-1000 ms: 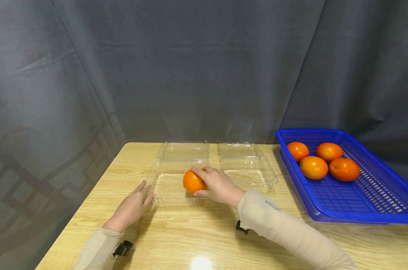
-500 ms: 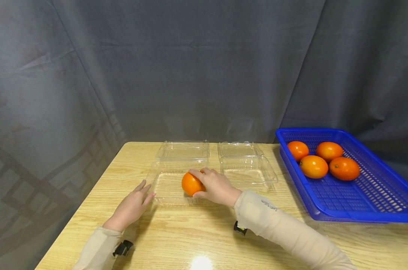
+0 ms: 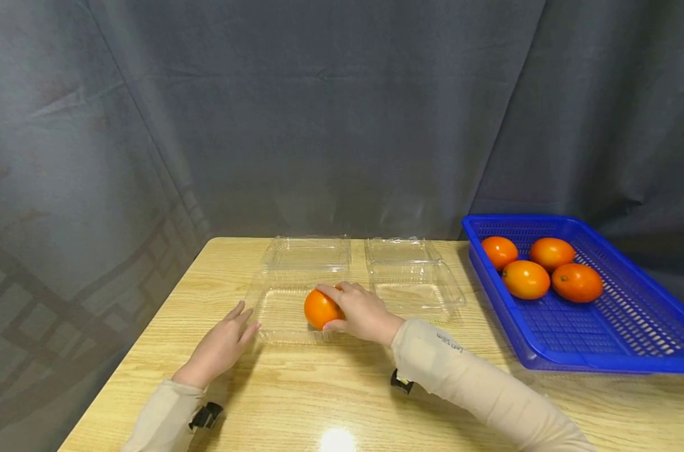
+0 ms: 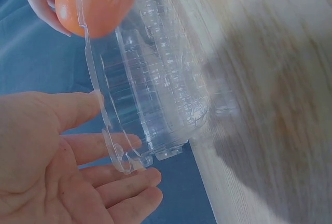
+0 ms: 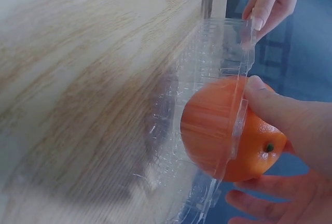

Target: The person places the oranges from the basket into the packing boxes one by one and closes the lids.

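My right hand (image 3: 367, 314) grips an orange (image 3: 321, 309) inside the right part of a clear plastic clamshell box (image 3: 285, 314). The right wrist view shows thumb and fingers around the orange (image 5: 265, 130), its small green stem end facing the palm and its lower part behind the clear wall. At the left end of that box lies my left hand (image 3: 220, 345), fingers mostly straight. In the left wrist view its thumb touches the rim of the box (image 4: 140, 79), and fingers extend by the corner. The box stands with its lid folded back behind it.
A second clear clamshell box (image 3: 409, 295), smaller and with its lid back, stands to the right. Farther right, a blue plastic basket (image 3: 579, 333) holds several oranges (image 3: 525, 280). All stand on a wooden table (image 3: 296, 389), with a grey curtain (image 3: 342, 125) behind.
My right hand has shifted slightly left and nearer with the orange, settling lower in the box. Over the last half second it barely moves. The left hand stays in place.
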`<state>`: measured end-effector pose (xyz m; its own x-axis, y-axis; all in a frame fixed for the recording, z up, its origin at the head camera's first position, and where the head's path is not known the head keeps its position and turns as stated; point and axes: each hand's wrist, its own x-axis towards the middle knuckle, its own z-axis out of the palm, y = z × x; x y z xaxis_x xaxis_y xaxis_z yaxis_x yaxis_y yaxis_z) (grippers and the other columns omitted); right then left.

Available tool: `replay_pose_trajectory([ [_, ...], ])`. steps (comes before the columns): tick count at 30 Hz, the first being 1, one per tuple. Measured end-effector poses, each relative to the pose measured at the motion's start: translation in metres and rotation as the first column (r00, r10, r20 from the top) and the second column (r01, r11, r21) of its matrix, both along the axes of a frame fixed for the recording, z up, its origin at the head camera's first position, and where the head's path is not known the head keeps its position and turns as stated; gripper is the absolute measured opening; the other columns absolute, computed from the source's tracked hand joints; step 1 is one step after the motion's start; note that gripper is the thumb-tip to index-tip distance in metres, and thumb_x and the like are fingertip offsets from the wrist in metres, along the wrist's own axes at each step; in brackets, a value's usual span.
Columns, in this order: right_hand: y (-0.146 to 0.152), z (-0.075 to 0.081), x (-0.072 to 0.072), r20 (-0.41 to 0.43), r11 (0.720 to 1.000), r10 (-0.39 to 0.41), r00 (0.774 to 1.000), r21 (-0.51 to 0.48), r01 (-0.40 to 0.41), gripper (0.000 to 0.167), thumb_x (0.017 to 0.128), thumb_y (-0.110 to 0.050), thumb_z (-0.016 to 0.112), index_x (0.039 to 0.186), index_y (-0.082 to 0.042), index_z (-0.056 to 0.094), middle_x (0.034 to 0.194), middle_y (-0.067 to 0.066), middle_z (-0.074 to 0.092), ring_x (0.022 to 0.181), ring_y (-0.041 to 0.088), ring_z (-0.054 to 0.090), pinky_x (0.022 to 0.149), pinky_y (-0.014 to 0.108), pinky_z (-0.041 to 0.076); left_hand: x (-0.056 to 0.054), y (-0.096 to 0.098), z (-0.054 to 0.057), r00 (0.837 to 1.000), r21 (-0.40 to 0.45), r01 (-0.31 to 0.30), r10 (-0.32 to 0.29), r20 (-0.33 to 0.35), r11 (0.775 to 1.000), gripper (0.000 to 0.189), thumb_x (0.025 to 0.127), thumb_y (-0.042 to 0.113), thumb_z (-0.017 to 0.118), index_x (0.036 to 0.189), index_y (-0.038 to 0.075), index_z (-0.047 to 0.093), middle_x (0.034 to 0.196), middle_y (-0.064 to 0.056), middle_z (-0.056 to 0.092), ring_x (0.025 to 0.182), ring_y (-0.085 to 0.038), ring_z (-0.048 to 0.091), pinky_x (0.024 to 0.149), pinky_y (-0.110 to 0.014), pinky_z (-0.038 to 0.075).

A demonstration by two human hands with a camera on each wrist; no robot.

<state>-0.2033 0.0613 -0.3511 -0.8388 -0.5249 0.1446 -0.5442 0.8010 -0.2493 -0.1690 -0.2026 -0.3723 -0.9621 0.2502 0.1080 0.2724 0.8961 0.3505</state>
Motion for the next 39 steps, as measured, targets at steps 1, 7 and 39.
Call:
replay_pose_trajectory([
  [1,0.0001,-0.0002,-0.0002,0.003,1.000,-0.002,1.000,0.000,0.002,0.074,0.075,-0.042,0.074,0.139,-0.021,0.044,0.119,0.014,0.059,0.108,0.030,0.058,0.080,0.047,0.054,0.0000,0.0000,0.0000,1.000,0.000,0.000,0.000,0.002,1.000,0.048,0.099,0.022,0.043,0.130,-0.014,0.045,0.141,-0.036,0.034,0.125,-0.049,0.041,0.099,-0.056,0.041],
  [7,0.0000,-0.0023,-0.0023,0.025,1.000,0.002,1.000,0.000,-0.002,0.074,0.076,-0.043,0.073,0.140,-0.020,0.043,0.122,0.015,0.058,0.110,0.031,0.057,0.083,0.048,0.053,0.0002,0.0000,-0.0002,1.000,0.002,0.004,-0.004,0.005,1.000,0.048,0.099,0.022,0.043,0.131,-0.014,0.044,0.141,-0.036,0.033,0.125,-0.050,0.041,0.099,-0.056,0.041],
  [39,-0.0057,0.0004,-0.0063,0.128,0.997,0.011,0.992,0.075,-0.021,0.074,0.080,-0.042,0.069,0.144,-0.022,0.037,0.123,0.017,0.055,0.115,0.035,0.051,0.108,0.057,0.032,0.0020,0.0006,0.0002,1.000,0.008,0.002,-0.002,-0.012,1.000,0.046,0.099,0.022,0.045,0.131,-0.012,0.046,0.141,-0.036,0.033,0.122,-0.050,0.045,0.097,-0.056,0.043],
])
